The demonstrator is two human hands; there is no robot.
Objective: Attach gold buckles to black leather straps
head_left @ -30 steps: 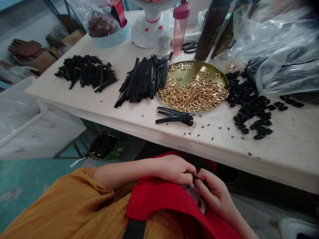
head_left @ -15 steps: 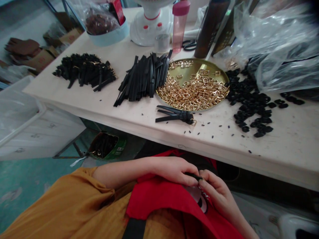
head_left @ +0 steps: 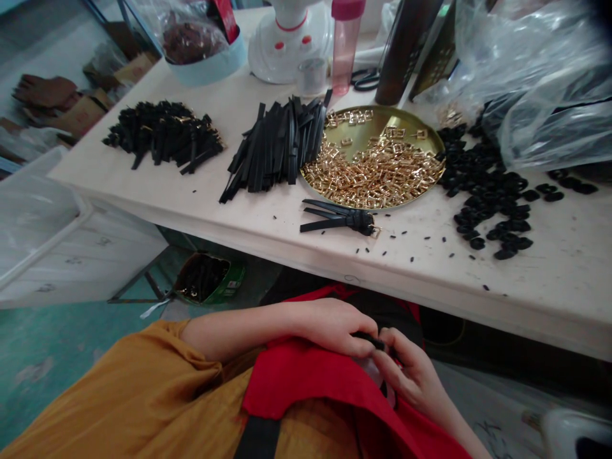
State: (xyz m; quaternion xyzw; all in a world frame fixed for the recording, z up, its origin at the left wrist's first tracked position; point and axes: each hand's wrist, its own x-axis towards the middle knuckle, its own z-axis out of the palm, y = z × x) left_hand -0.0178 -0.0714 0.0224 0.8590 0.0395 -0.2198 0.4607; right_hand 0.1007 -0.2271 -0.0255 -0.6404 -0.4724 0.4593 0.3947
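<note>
Low over the red apron (head_left: 306, 382), my left hand (head_left: 337, 326) is closed around a short black strap (head_left: 370, 340), most of which the fingers hide. The fingertips of my right hand (head_left: 408, 366) pinch the strap's other end, so both hands meet there. On the table edge beyond them lies a small bunch of black straps with gold buckles (head_left: 342, 218). Behind that bunch stands a round gold tray (head_left: 377, 118) heaped with gold buckles (head_left: 382, 169). Loose black strips (head_left: 275, 150) are piled against the tray's left side, and small black loops (head_left: 497, 197) are scattered at its right.
A heap of black straps (head_left: 162, 134) lies on the left of the white table (head_left: 191, 207). Along the back are a pink bottle (head_left: 343, 57), scissors (head_left: 366, 80), a white fan base (head_left: 287, 51) and plastic bags (head_left: 549, 95). A green container (head_left: 232, 280) sits below.
The right hand's fingers have shifted slightly left and bent at the strap, and a little more of the strap shows. The view has tilted slightly; the table items stay put.
</note>
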